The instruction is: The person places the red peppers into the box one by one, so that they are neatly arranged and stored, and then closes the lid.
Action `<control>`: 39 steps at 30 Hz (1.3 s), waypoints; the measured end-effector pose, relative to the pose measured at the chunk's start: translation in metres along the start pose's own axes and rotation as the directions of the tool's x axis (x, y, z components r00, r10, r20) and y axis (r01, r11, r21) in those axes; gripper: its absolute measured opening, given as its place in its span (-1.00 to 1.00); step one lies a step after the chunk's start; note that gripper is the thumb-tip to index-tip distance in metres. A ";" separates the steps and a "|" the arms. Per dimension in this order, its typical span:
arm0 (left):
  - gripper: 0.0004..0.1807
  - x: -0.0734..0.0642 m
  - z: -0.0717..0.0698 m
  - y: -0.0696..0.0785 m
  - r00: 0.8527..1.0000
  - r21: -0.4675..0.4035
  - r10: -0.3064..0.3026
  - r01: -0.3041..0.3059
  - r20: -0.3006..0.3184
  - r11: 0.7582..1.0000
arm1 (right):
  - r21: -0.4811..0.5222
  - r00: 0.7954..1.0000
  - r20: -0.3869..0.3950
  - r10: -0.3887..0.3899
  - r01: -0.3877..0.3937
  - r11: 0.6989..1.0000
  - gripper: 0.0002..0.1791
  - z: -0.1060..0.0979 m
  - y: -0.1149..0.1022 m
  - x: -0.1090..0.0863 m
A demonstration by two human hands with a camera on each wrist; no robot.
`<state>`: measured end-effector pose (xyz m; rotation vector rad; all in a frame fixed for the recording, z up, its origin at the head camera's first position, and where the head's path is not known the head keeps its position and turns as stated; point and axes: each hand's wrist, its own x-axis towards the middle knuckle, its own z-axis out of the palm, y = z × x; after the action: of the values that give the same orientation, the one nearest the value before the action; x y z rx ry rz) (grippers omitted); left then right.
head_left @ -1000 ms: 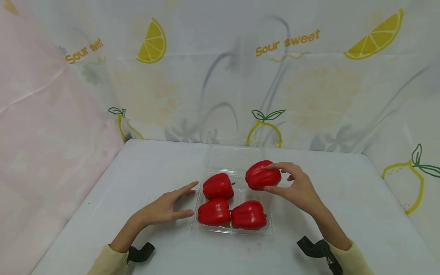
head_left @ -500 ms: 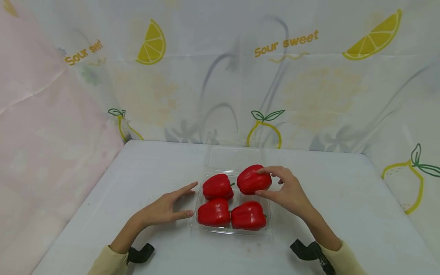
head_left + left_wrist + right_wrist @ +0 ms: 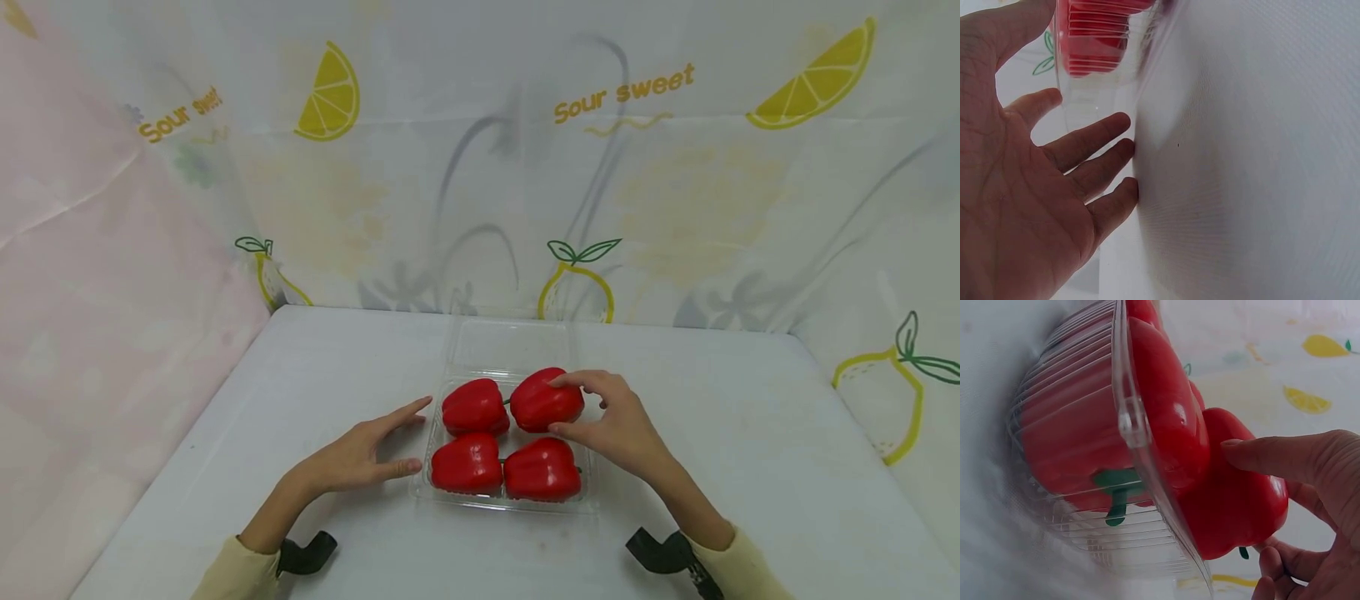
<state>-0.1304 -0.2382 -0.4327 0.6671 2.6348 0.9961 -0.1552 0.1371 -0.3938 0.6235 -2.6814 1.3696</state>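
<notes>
My right hand [image 3: 618,425] grips a red bell pepper [image 3: 546,400] between thumb and fingers at the back right of a clear plastic clamshell box [image 3: 510,502]. In the right wrist view that held pepper [image 3: 1235,494] stands above the box rim, its green stem pointing down. A second pepper [image 3: 475,407] lies at the back left of the box, a third [image 3: 467,463] at the front left, and another [image 3: 543,470] at the front right. Beside the box's left side is my left hand [image 3: 360,454], its fingers spread and holding nothing; the left wrist view shows its bare palm [image 3: 1022,194].
The box's clear lid [image 3: 513,343] lies folded back toward the rear of the white table [image 3: 360,358]. Behind the table hangs a curtain [image 3: 480,167] printed with lemons. Dark straps [image 3: 307,552] sit at both wrists.
My right hand has carried the bell pepper leftward and down, from the box's right edge into its back right part. The left hand and the other peppers stay where they were.
</notes>
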 end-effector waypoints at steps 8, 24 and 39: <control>-0.11 0.002 -0.001 0.002 1.000 0.003 -0.013 0.013 0.003 1.000 | 0.006 0.999 0.014 0.029 -0.029 1.000 -0.42 0.004 0.001 -0.001; -0.10 0.002 0.001 0.001 1.000 -0.008 -0.029 0.029 -0.001 1.000 | -0.046 0.998 -0.019 0.056 -0.057 0.997 -0.50 0.009 -0.004 -0.007; -0.08 0.000 0.001 0.002 0.999 -0.003 -0.033 0.033 -0.002 0.999 | -0.135 0.996 -0.011 0.083 -0.084 0.987 -0.57 0.009 -0.005 -0.008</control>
<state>-0.1295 -0.2357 -0.4324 0.6195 2.6368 0.9920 -0.1448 0.1303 -0.3971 0.4998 -2.7964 1.1913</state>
